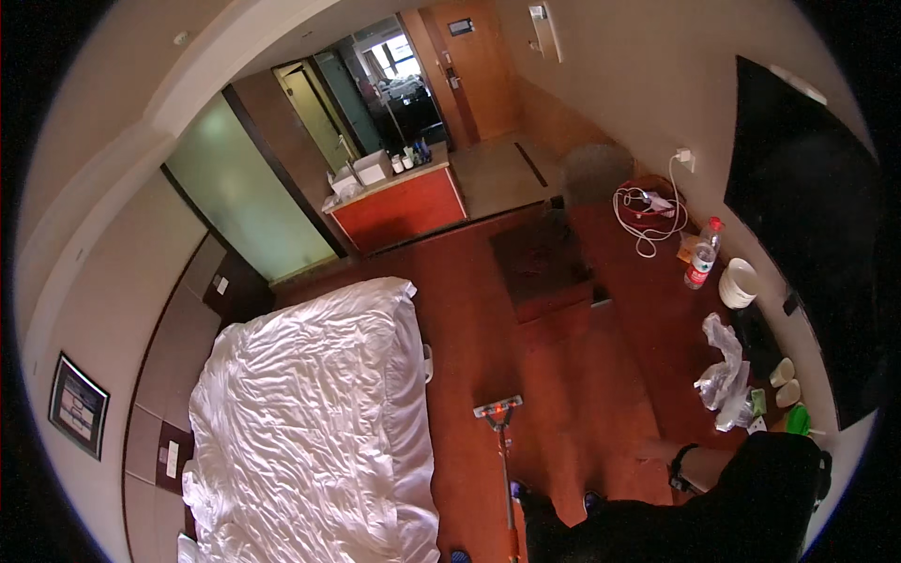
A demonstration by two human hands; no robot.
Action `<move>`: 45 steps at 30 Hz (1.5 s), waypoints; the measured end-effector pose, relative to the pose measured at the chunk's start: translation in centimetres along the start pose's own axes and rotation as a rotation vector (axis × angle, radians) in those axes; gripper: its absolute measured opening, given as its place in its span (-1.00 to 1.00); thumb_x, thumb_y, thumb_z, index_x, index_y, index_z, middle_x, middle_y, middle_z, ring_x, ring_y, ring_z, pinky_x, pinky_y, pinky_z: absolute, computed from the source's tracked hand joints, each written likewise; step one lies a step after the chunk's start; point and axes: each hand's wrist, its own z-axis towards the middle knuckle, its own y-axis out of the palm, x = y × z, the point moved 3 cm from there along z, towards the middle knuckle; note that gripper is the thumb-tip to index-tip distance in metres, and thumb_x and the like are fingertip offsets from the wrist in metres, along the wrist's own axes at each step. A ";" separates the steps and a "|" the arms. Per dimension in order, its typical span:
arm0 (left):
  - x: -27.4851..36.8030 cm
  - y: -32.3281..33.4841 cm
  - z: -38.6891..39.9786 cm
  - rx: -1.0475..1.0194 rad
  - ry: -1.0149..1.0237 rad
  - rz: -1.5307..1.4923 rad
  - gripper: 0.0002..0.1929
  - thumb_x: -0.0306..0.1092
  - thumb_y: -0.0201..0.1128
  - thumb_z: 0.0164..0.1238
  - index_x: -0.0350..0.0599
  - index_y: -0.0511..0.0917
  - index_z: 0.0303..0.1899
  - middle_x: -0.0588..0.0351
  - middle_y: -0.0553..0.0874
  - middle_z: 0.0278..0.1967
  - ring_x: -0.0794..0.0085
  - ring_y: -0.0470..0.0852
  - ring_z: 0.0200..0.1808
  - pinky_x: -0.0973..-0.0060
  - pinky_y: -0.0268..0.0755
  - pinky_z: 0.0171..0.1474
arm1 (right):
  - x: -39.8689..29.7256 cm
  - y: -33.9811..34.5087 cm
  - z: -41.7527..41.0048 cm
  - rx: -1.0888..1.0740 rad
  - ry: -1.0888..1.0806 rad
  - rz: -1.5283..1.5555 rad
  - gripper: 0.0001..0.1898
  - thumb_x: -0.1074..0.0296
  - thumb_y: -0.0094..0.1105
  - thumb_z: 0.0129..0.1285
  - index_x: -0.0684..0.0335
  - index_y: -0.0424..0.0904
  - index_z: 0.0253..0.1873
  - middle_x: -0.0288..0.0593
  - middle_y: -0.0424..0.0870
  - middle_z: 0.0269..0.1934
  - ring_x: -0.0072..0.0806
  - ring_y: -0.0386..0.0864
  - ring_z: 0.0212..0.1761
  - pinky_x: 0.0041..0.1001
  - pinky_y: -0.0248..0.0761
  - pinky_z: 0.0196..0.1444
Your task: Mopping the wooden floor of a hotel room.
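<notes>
My right hand (654,449) is stretched out to the left over the red-brown floor, with a dark band on its wrist. It is blurred, and its fingers do not show clearly. My left hand is out of view. In front of my feet a flat mop (498,407) rests on the wooden floor (464,324), its head crosswise. The mop's handle (505,464) runs down past my shoe (519,490) and leaves the picture at the bottom edge. What holds its upper end cannot be seen.
A bed with rumpled white bedding (310,422) stands left. Along the right wall, a desk carries a plastic bottle (699,264), a white tub (739,283), plastic bags (725,373) and a coiled white cable (637,229). A dark, low square object (542,260) stands ahead, before a washbasin counter (401,211).
</notes>
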 end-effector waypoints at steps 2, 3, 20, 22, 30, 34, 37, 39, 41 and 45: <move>1.2 -0.2 1.6 -0.002 0.018 0.017 -0.80 -0.33 0.11 0.06 -0.17 0.33 -0.30 0.04 0.47 -0.56 0.31 0.44 -0.67 0.39 0.28 -0.63 | -3.5 1.8 0.5 0.011 -0.009 -0.060 -0.63 0.13 -0.08 0.25 0.29 0.32 0.02 -0.13 0.43 -0.13 -0.34 0.41 -0.13 -0.33 0.34 -0.14; 1.2 -0.7 2.0 0.015 0.013 0.016 -0.77 -0.33 0.11 0.06 -0.17 0.33 -0.27 0.03 0.48 -0.54 0.30 0.45 -0.66 0.38 0.29 -0.62 | -5.9 3.1 1.7 -0.012 -0.014 -0.108 -0.64 0.13 -0.08 0.25 0.28 0.33 0.00 -0.14 0.43 -0.15 -0.36 0.41 -0.15 -0.35 0.33 -0.16; 17.7 -10.4 21.7 -0.021 0.302 -0.651 -0.80 -0.28 0.17 0.12 -0.18 0.38 -0.34 0.07 0.51 -0.55 0.42 0.45 -0.62 0.43 0.28 -0.63 | -26.7 7.8 10.4 0.229 0.187 -0.346 -0.71 0.20 -0.11 0.26 0.31 0.39 -0.09 -0.10 0.52 -0.25 -0.43 0.50 -0.26 -0.43 0.40 -0.18; 21.4 -16.1 30.4 -0.091 0.031 -0.985 -0.79 -0.28 0.16 0.11 -0.19 0.46 -0.58 0.14 0.47 -0.67 0.51 0.36 -0.70 0.48 0.14 -0.72 | -26.9 6.7 12.1 0.239 0.161 -0.345 -0.71 0.21 -0.10 0.26 0.32 0.39 -0.08 -0.08 0.53 -0.25 -0.42 0.51 -0.27 -0.41 0.41 -0.19; 40.2 -8.1 41.4 0.028 0.499 0.407 -0.90 -0.30 0.11 0.12 -0.07 0.50 -0.45 0.13 0.59 -0.56 0.33 0.59 -0.50 0.36 0.42 -0.49 | -15.2 -1.5 10.1 0.387 0.285 0.060 -0.71 0.25 -0.09 0.25 0.35 0.40 -0.08 0.01 0.55 -0.26 -0.36 0.56 -0.29 -0.34 0.46 -0.22; 44.8 -4.4 37.1 -0.019 0.747 0.400 -0.86 -0.27 0.04 0.19 -0.05 0.54 -0.39 0.14 0.61 -0.42 0.37 0.60 -0.35 0.41 0.45 -0.42 | -14.8 -2.8 11.1 0.450 0.211 0.202 -0.71 0.27 -0.08 0.24 0.37 0.42 -0.09 0.07 0.56 -0.28 -0.28 0.58 -0.31 -0.28 0.49 -0.25; 45.2 -5.0 34.6 -0.301 0.733 -0.247 -0.76 -0.17 0.03 0.21 -0.12 0.52 -0.45 0.15 0.56 -0.55 0.41 0.54 -0.49 0.40 0.40 -0.52 | -16.3 -3.3 13.7 0.501 0.052 0.255 -0.71 0.27 -0.05 0.23 0.37 0.43 -0.08 0.09 0.56 -0.27 -0.19 0.57 -0.28 -0.22 0.48 -0.21; 46.7 -6.7 33.9 -0.392 0.668 -0.386 -0.76 -0.17 0.04 0.22 -0.16 0.51 -0.33 0.15 0.57 -0.44 0.40 0.55 -0.43 0.44 0.41 -0.44 | -14.5 -6.7 20.4 0.449 -0.032 0.260 -0.71 0.26 -0.04 0.23 0.36 0.43 -0.07 0.07 0.55 -0.25 -0.17 0.56 -0.24 -0.22 0.46 -0.15; 50.8 -7.7 33.0 -0.482 0.603 -0.544 -0.72 -0.17 0.05 0.23 -0.20 0.49 -0.21 0.14 0.57 -0.32 0.39 0.55 -0.36 0.47 0.42 -0.36 | -17.4 -9.3 26.3 0.379 -0.089 0.199 -0.70 0.25 -0.03 0.23 0.34 0.44 -0.06 0.05 0.54 -0.23 -0.17 0.54 -0.22 -0.23 0.44 -0.11; 56.8 -8.4 33.4 -0.743 0.046 -0.842 -0.64 -0.01 0.06 0.22 -0.18 0.49 -0.31 0.17 0.52 -0.51 0.47 0.49 -0.50 0.52 0.37 -0.45 | -41.4 -8.4 24.7 0.273 -0.094 0.079 -0.70 0.23 -0.03 0.24 0.31 0.43 -0.04 -0.03 0.52 -0.21 -0.24 0.51 -0.20 -0.28 0.39 -0.09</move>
